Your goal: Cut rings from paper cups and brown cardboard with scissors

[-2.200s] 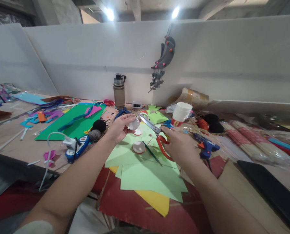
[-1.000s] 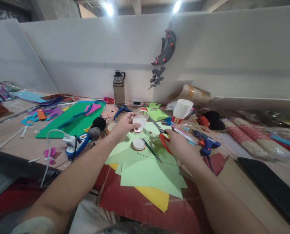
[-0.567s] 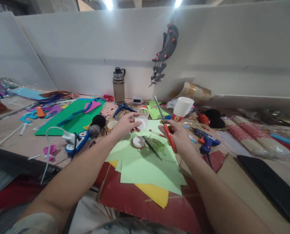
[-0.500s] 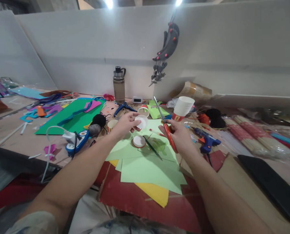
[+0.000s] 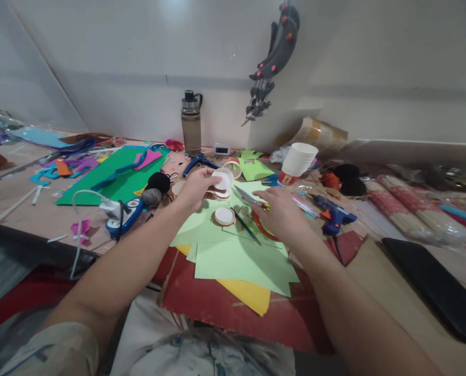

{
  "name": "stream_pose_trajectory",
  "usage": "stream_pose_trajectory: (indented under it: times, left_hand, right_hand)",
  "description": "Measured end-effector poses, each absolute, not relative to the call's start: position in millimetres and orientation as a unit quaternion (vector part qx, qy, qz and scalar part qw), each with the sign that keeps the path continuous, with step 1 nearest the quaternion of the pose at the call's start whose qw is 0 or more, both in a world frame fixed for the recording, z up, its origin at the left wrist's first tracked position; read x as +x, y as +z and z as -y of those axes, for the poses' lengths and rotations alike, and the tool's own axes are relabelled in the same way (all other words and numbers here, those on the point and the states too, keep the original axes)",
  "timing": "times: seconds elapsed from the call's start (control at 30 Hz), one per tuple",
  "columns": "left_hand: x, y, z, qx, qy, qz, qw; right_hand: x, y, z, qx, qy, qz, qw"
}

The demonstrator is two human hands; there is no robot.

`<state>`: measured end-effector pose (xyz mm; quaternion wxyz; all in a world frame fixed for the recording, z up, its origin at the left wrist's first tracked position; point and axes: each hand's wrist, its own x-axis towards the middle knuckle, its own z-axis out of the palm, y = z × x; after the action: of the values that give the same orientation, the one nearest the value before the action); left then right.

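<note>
Scissors (image 5: 247,196) show beneath the right hand (image 5: 283,210), whose grip cannot be told; the left hand (image 5: 198,188) pinches a white disc (image 5: 224,178).

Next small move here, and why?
I'd probably rest the scissors flat on the green paper and free the right hand: they look low over it, pointing toward the white disc that the left hand holds alone. How firmly they're gripped is unclear.
</note>
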<state>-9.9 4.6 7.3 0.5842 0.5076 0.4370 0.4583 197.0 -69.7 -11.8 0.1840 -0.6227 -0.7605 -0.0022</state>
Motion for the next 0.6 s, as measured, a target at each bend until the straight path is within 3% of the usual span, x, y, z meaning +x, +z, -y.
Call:
stream_pose_trajectory:
  times: [0.07,0.27,0.33,0.5,0.6]
  left_hand:
    - [-9,9,-3,0.504,0.461,-0.439,0.584]
    - [-7,12,0,0.518,0.473,-0.439,0.562]
    - [-7,13,0,0.521,0.485,-0.430,0.555]
    - [-9,13,-1,0.509,0.527,-0.424,0.533]
    - [-7,14,3,0.507,0.533,-0.418,0.533]
  right_hand:
    - [184,-15,72,-0.560,0.065,0.791,0.239]
    - [151,-26,69,-0.516,0.105,0.826,0.200]
    - [153,-27,65,-0.511,0.177,0.802,0.256]
    - [172,-23,55,-0.419,0.492,0.601,0.471]
    - [177,-20,55,-0.362,0.551,0.530,0.533]
